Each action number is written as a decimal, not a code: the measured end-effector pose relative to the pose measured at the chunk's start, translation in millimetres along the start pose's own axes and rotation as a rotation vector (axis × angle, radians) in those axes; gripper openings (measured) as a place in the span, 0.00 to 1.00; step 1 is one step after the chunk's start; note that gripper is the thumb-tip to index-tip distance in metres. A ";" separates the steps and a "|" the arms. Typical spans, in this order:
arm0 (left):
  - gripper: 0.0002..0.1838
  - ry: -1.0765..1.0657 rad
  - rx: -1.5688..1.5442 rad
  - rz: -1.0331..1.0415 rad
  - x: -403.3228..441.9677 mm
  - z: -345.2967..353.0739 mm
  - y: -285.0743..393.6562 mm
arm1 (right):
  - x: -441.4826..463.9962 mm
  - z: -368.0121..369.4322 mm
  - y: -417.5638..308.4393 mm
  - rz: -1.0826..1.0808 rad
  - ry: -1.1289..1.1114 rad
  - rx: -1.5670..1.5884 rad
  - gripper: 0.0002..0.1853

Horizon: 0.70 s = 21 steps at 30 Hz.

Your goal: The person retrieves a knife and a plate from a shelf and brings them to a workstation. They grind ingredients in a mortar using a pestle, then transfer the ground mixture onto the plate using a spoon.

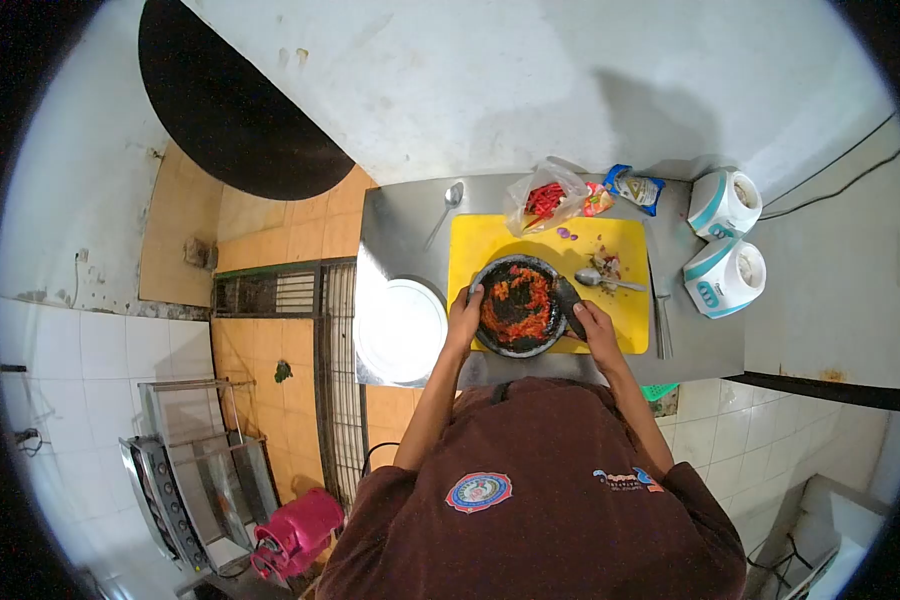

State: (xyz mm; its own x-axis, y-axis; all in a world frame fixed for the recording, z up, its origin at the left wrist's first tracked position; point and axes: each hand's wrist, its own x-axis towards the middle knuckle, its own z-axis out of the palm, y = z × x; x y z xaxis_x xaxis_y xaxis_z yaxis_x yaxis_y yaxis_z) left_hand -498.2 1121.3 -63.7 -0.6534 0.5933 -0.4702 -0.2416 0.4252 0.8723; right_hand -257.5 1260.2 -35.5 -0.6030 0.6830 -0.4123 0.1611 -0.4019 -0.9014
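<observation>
A dark stone mortar (pixel 486 337) with crushed red chili paste (pixel 536 318) spread around its inside stands on a yellow cutting board (pixel 625 335). My left hand (pixel 463 318) is closed on the mortar's left rim, thumb on top. At the right rim, my right hand (pixel 597 335) is wrapped round a dark stone pestle (pixel 568 297) lying against the mortar; whether its fingers also grip the mortar is hard to see. A metal spoon (pixel 615 282) lies on the board beside peelings and scraps (pixel 607 262). Small purple shallots (pixel 567 233) sit behind the mortar.
A plastic bag of red chilies (pixel 545 200) and a blue packet (pixel 634 189) lie at the back. Left are a white plate (pixel 400 330) and another spoon (pixel 454 195). Right are a knife (pixel 662 325) and two white-teal appliances (pixel 725 278). The steel table (pixel 710 345) meets the wall.
</observation>
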 end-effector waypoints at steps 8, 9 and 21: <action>0.27 -0.026 -0.114 0.057 -23.5 -0.3 14.2 | 7.5 -10.8 -1.0 -0.037 -0.029 -0.166 0.22; 0.24 -0.013 -0.091 0.078 -21.3 -0.3 14.4 | 7.8 -12.1 -2.6 -0.022 -0.033 -0.163 0.22; 0.15 -0.006 -0.133 0.162 -17.0 -0.3 5.2 | 8.7 -17.6 4.2 -0.090 0.041 -0.353 0.28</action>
State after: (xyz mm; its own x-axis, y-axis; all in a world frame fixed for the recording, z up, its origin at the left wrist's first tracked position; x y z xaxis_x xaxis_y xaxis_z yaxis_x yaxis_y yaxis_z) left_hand -488.6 1113.2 -51.1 -0.6872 0.6507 -0.3229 -0.2266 0.2304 0.9464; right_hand -248.4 1275.2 -45.2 -0.5964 0.7327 -0.3279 0.3731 -0.1087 -0.9214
